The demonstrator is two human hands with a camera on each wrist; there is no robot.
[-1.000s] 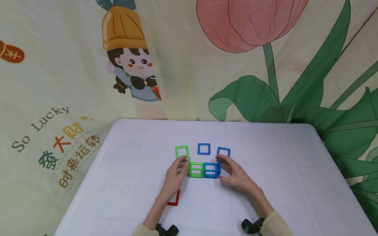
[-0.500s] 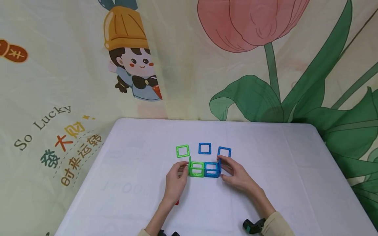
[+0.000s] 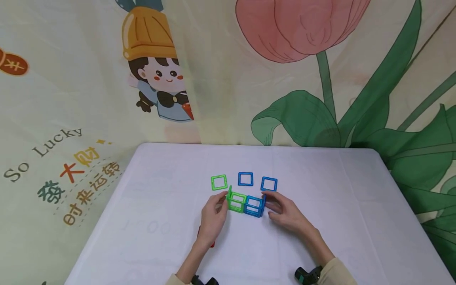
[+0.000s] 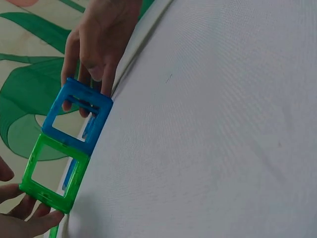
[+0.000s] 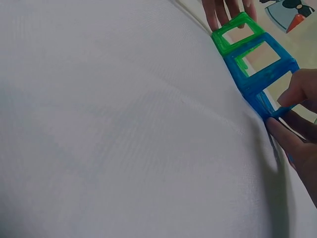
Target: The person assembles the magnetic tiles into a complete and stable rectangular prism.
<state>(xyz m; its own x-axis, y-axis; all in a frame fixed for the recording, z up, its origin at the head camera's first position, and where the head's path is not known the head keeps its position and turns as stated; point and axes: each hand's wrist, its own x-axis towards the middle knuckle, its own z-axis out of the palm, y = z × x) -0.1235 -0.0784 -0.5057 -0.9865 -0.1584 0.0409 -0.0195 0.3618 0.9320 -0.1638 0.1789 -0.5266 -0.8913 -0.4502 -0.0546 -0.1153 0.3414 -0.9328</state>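
A row of joined square magnetic tiles stands between the hands, with green tiles (image 3: 236,202) at the left and blue tiles (image 3: 253,206) at the right. My left hand (image 3: 213,219) pinches the green end; its fingertips show on the green frame (image 4: 47,197) in the left wrist view. At the opposite end, my right hand (image 3: 288,213) holds the upright blue side tile (image 5: 257,104) between thumb and fingers. The row sits slanted, its blue end nearer the body. Fingers partly hide both end tiles.
Behind the row lie a loose green tile (image 3: 219,188), a blue tile (image 3: 246,185) and another blue tile (image 3: 269,178). A red tile (image 3: 212,244) is mostly hidden under the left wrist. The white table (image 3: 338,190) meets a printed cloth backdrop.
The joined row has turned, its blue end coming nearer the body and its green end going slightly away. The left hand has shifted over the red tile, now covering most of it.
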